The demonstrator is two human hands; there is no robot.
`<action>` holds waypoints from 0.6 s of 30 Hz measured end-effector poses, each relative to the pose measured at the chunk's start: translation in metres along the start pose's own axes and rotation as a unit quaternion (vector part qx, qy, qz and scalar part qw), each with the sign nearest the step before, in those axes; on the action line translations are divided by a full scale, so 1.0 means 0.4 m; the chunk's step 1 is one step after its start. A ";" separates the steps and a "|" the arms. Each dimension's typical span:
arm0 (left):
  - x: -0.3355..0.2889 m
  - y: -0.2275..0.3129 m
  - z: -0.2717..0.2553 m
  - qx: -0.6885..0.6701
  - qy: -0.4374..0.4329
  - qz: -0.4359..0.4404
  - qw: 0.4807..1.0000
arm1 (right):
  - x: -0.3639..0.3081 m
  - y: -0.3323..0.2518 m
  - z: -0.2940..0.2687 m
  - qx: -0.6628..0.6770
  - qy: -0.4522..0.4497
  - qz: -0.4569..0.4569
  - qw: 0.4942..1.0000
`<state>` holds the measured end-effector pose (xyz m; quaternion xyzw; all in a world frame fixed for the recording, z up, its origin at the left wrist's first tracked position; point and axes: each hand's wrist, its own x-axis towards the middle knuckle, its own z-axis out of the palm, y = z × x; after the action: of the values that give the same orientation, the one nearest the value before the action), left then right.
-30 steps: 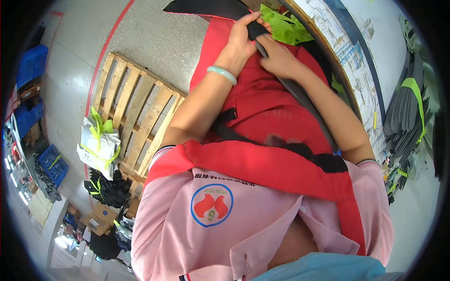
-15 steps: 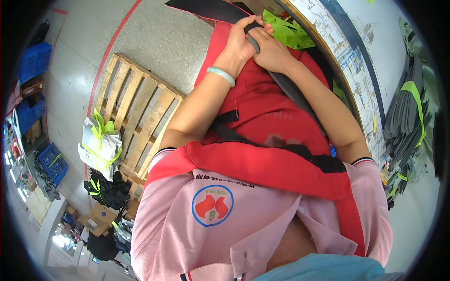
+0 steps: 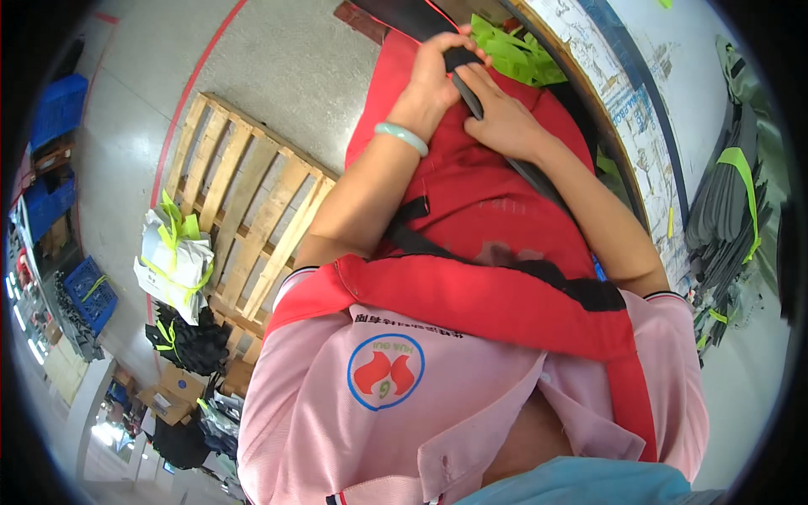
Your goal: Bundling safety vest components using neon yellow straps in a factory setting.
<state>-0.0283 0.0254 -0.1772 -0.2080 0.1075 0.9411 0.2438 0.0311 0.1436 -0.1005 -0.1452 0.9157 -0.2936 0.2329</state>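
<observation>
Both hands meet over the lap, working at dark material between the table edge and the floor.
The left hand (image 3: 433, 77) has its fingers curled and pinching black material (image 3: 460, 58); the right hand (image 3: 505, 120) lies against a dark strip (image 3: 468, 96), though whether it pinches it cannot be told. The strip runs from the grip under the right hand and down beside that forearm, over the red apron (image 3: 488, 172). Just above the grip is a black panel (image 3: 402, 15) with a red edge. Green strips (image 3: 513, 55) crowd close on the right, and beyond them the rim of the worktable (image 3: 574, 38) bounds that side. Left of the grip, past the apron's edge, grey floor (image 3: 303, 84) gives more room, reaching a wooden pallet (image 3: 244, 189) lower left, well apart.
</observation>
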 end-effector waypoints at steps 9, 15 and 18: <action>0.010 0.000 0.019 -0.012 -0.020 -0.042 0.999 | 0.077 0.058 -0.013 -0.013 -0.024 -0.034 0.999; -0.011 -0.023 0.042 0.049 0.047 0.020 0.997 | 0.034 0.038 -0.005 -0.053 -0.015 0.029 0.998; 0.010 -0.006 0.034 0.032 0.036 -0.012 0.999 | 0.106 0.053 -0.014 -0.050 -0.032 0.017 0.998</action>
<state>-0.0347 0.0333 -0.1670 -0.2346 0.1440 0.9263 0.2572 -0.0104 0.1458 -0.1237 -0.1505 0.9235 -0.2390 0.2595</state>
